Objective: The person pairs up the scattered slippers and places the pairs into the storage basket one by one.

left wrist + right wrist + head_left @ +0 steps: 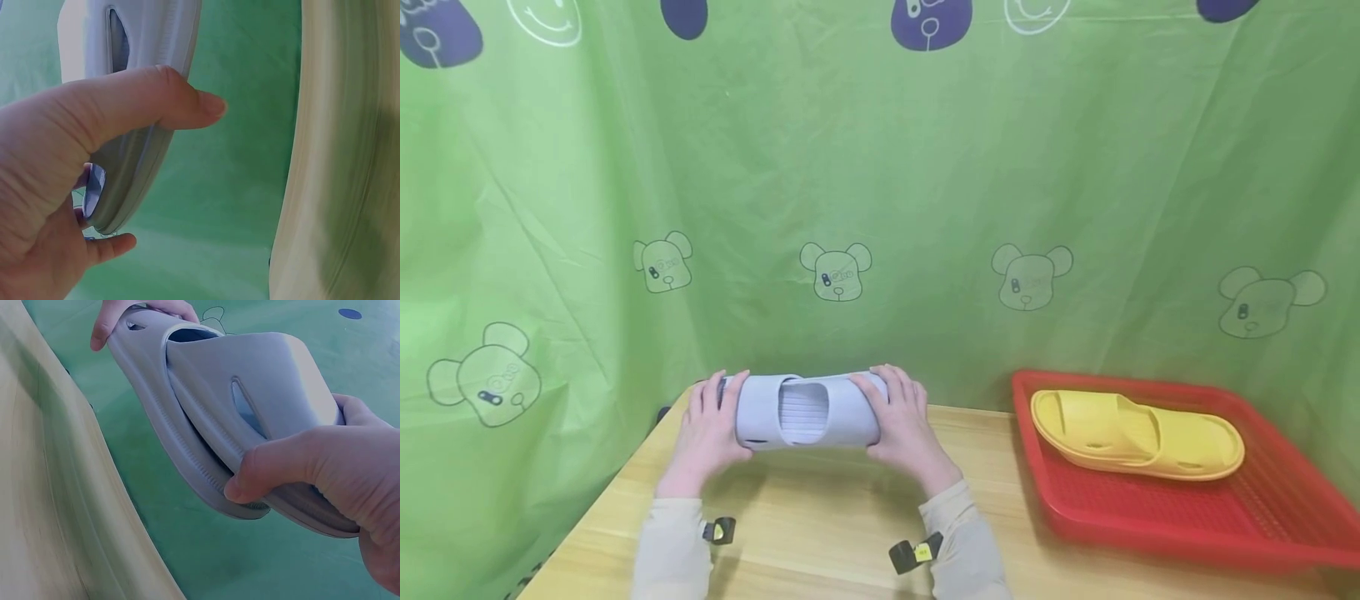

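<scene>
A pair of pale grey-blue slippers (850,417) is held up crosswise above the wooden table, one slipper tucked into the other with their straps toward me. My left hand (709,429) grips the left end, thumb below and fingers over the top. At the right end, my right hand (912,427) grips the other slipper in the same way. The right wrist view shows the overlapping soles and the right thumb (275,465) pressing against the side of the near slipper (269,369). In the left wrist view, the left thumb (150,97) crosses the slipper's side (159,37).
To the right, a red plastic basket (1150,529) stands on the wooden table (820,533). Inside it lies a pair of yellow slippers (1090,421), also tucked together. A green curtain (925,167) with cartoon bear heads hangs behind and around the table.
</scene>
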`<move>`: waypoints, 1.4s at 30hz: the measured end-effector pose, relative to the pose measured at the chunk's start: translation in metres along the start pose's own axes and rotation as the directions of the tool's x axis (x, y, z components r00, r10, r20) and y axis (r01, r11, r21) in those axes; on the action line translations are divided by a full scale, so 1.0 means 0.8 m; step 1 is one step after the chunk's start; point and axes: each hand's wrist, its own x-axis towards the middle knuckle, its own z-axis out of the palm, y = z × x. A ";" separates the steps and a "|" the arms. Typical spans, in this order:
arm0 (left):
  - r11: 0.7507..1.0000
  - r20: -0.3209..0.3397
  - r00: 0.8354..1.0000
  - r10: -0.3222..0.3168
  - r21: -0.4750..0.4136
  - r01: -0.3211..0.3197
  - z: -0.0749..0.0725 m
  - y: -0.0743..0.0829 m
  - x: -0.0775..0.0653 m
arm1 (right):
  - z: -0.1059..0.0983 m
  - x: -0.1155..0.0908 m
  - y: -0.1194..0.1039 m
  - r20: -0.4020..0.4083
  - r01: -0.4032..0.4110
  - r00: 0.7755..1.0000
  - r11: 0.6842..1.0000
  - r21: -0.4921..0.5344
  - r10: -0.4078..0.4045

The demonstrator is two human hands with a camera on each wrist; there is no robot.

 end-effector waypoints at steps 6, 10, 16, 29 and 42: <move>0.999 -0.037 0.999 0.039 0.008 -0.039 -0.001 0.002 0.003 | -0.003 0.001 -0.002 0.008 -0.012 1.000 1.000 -0.012 0.012; 0.996 -0.051 0.995 0.084 0.033 -0.082 -0.002 0.008 0.006 | -0.004 0.001 -0.003 0.006 -0.014 1.000 1.000 -0.019 0.014; 0.996 -0.041 0.996 0.082 0.032 -0.081 -0.002 0.016 0.007 | -0.003 0.000 -0.006 0.010 -0.018 1.000 0.999 -0.032 0.019; 0.997 -0.051 0.996 0.076 0.022 -0.074 -0.001 0.020 0.004 | 0.003 0.002 -0.017 0.014 -0.014 1.000 0.999 -0.041 0.014; 0.996 -0.067 0.994 0.085 0.013 -0.085 -0.004 0.013 0.005 | 0.002 0.004 -0.019 0.027 -0.016 0.999 0.998 -0.066 0.018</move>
